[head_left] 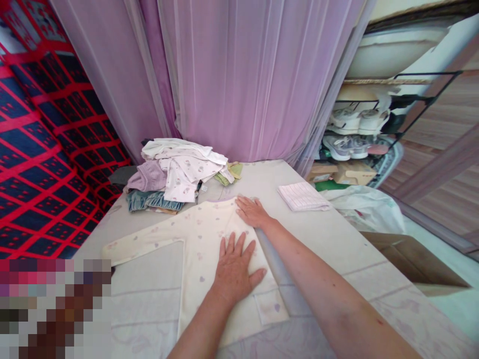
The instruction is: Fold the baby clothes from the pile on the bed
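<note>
Both left hand (234,276) and right hand (254,213) on cream top (204,249), fingers (239,244) spread, released; rack (429,100) holds shoes (346,121).

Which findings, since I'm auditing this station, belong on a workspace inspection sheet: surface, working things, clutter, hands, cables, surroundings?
Surface: pale, faintly patterned covering.
Job's things: cream long-sleeved garment with small purplish prints, spread out; one sleeve extends to picture left, the other is folded down.
Clutter: heap of white, lilac and denim-blue clothes at far left; folded pink-and-white striped cloth at right.
Grippers: bare left hand, fingers spread on the garment's body; bare right hand at its shoulder.
Cables: nothing seen.
Surroundings: sheer purple curtain behind; red-and-navy checked fabric left; lower-left corner pixelated.
</note>
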A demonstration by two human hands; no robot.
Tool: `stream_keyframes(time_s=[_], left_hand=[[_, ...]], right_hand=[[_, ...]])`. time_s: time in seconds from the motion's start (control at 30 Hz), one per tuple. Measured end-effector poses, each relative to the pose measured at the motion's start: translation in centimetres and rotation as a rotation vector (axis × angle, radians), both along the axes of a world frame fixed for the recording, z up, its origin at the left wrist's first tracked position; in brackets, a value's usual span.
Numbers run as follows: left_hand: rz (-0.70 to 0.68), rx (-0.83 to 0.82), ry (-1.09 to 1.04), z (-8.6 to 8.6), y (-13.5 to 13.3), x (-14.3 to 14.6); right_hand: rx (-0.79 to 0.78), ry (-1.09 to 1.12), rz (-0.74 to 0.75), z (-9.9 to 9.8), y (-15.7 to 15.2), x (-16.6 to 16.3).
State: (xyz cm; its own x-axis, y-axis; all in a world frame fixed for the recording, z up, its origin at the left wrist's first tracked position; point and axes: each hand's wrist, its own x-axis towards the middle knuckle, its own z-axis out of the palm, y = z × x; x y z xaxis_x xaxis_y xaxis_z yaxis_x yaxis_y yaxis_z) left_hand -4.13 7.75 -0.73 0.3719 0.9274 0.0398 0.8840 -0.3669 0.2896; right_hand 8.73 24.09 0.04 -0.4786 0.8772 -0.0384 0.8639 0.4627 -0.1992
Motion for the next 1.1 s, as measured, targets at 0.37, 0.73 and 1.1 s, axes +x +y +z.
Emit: stream_keyframes(time_s=[0.37,0.73,1.1], left_hand=[[-0.041,-0.073,0.004,0.3,0.4,-0.3],[-0.094,-0.149,0.07,2.4,-2.2,-0.7],[-0.029,-0.103,0.11,2.2,-5.1,-0.7]], right_hand=[[0.108,0.316,-0.135,-1.1,-7.6,4.9],[0.11,0.15,-0.182,-0.9,-17.9,6.2],[-0.013,0.077,0.026,0.5,-20.7,5.3]])
